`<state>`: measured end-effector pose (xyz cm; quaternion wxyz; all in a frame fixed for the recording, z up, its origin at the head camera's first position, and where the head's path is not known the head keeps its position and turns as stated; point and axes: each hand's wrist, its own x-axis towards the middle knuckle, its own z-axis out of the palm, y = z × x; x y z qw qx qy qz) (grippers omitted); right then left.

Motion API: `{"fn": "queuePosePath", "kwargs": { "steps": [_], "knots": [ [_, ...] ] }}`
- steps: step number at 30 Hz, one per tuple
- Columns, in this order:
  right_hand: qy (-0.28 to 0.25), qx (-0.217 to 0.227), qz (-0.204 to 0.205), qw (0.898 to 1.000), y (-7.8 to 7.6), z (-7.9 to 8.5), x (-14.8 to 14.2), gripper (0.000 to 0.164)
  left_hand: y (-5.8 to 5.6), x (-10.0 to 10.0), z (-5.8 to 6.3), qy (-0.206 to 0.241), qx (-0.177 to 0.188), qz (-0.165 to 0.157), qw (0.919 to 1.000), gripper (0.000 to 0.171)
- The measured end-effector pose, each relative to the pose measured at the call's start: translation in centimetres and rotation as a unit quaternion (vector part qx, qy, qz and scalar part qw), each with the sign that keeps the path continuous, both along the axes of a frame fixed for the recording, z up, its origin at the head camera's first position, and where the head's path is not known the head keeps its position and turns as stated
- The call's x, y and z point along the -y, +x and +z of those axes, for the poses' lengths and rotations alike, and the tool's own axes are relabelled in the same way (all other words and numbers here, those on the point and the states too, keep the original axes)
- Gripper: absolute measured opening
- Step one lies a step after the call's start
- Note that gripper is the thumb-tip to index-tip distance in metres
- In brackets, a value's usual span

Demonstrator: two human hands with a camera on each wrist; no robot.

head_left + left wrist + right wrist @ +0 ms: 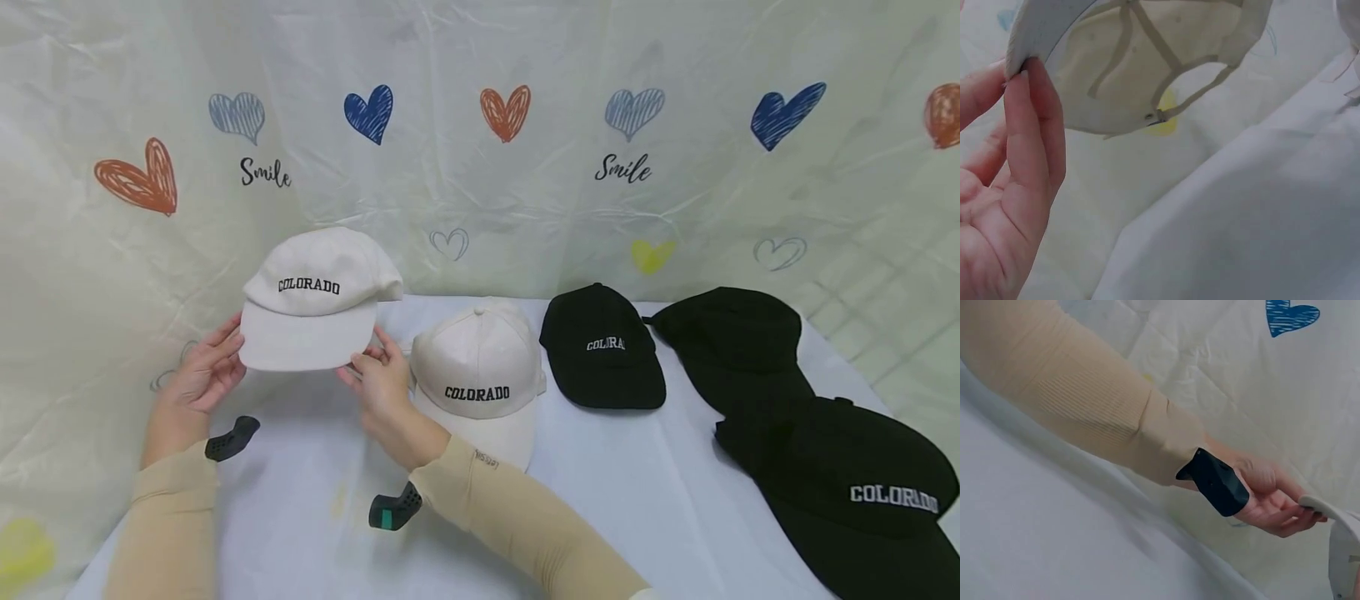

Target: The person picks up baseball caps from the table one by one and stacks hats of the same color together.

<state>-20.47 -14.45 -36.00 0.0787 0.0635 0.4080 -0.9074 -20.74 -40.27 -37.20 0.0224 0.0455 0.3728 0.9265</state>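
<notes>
Raised at the left in the head view is a white baseball cap point(320, 267) with dark COLORADO lettering facing me. My left hand point(201, 371) pinches the left side of its brim between thumb and fingers. On the brim's opposite side, my right hand point(386, 383) grips the edge. The left wrist view looks into the cap's inside point(1116, 69), with its taped seams and back strap. Part of the brim point(1325, 509) shows in the right wrist view, fingers at its edge. A second white cap point(477, 362) lies just right of my right hand.
Three black caps stand at the right: a small one point(600, 346), one behind point(738, 333) and a nearer one point(862, 467) overlapping it. Everything rests on a white-covered table point(300, 517). A sheet printed with hearts point(506, 42) hangs behind. Black devices point(232, 437) sit at both wrists.
</notes>
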Motion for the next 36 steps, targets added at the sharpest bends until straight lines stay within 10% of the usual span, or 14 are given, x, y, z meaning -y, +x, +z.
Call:
{"fn": "queuePosePath", "kwargs": {
  "steps": [36],
  "knots": [
    [0.016, -0.099, 0.051, 0.994, 1.7, 4.8, -7.8, 0.064, 0.4, -5.7, 3.3, -0.014, -0.113, -0.037, 0.9928, 0.045]
  ]
}}
